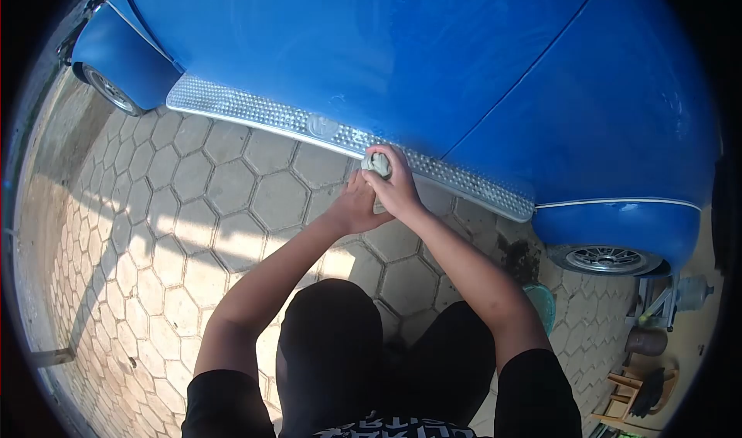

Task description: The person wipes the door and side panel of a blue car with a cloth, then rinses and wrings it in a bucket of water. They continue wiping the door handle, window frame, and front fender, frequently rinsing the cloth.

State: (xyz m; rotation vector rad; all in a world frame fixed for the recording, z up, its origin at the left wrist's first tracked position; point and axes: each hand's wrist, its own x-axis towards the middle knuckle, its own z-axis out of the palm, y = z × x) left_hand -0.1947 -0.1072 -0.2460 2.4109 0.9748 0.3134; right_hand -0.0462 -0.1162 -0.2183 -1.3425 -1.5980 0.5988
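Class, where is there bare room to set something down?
Free: the paving between the running board and the left arm. Crowded: around the pale wad in the right grip, and beside the right arm, at the green tub.

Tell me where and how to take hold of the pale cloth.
Probably pinch the exposed, crumpled part of the cloth, coming from the person's left: the right hand wraps it from the right, finger above and thumb below, leaving that bunched face showing, with the left hand close by.
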